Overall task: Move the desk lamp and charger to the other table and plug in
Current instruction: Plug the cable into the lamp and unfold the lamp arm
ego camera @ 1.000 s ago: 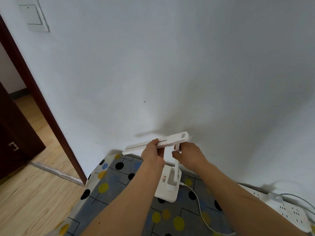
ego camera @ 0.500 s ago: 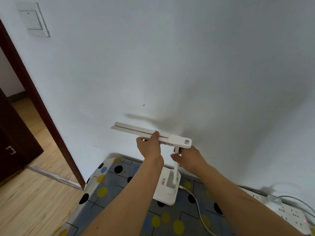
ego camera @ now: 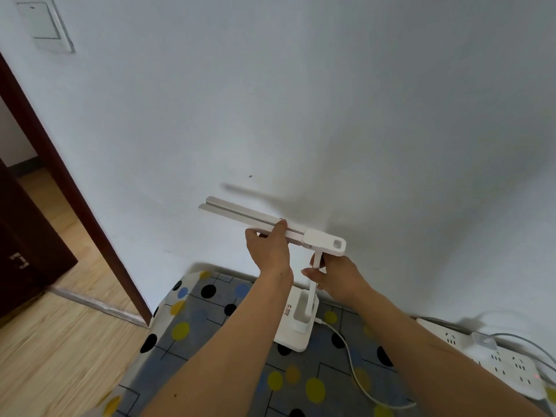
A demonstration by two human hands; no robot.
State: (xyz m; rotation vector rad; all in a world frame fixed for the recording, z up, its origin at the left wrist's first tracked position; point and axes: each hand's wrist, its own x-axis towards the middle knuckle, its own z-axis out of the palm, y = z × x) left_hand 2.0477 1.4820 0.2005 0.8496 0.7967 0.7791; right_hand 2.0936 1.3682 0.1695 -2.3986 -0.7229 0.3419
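A white desk lamp (ego camera: 296,325) stands on a table with a grey dotted cloth (ego camera: 210,323), close to the white wall. Its long light bar (ego camera: 240,216) reaches up and to the left from the hinge head. My left hand (ego camera: 269,251) grips the light bar near the hinge. My right hand (ego camera: 334,276) pinches the thin upright stem below the head. A white cable (ego camera: 350,361) runs from the lamp's base toward the front right. A white power strip (ego camera: 496,361) lies at the right with a plug (ego camera: 483,341) in it.
A dark wooden door frame (ego camera: 75,203) stands to the left, with wood flooring (ego camera: 60,350) and a dark cabinet beyond it. A wall switch (ego camera: 39,22) sits at the top left. The table's left edge drops off beside the door frame.
The light bar has swung upward from a low, left-drooping angle to one rising to the left. Both hands kept their holds on the lamp.
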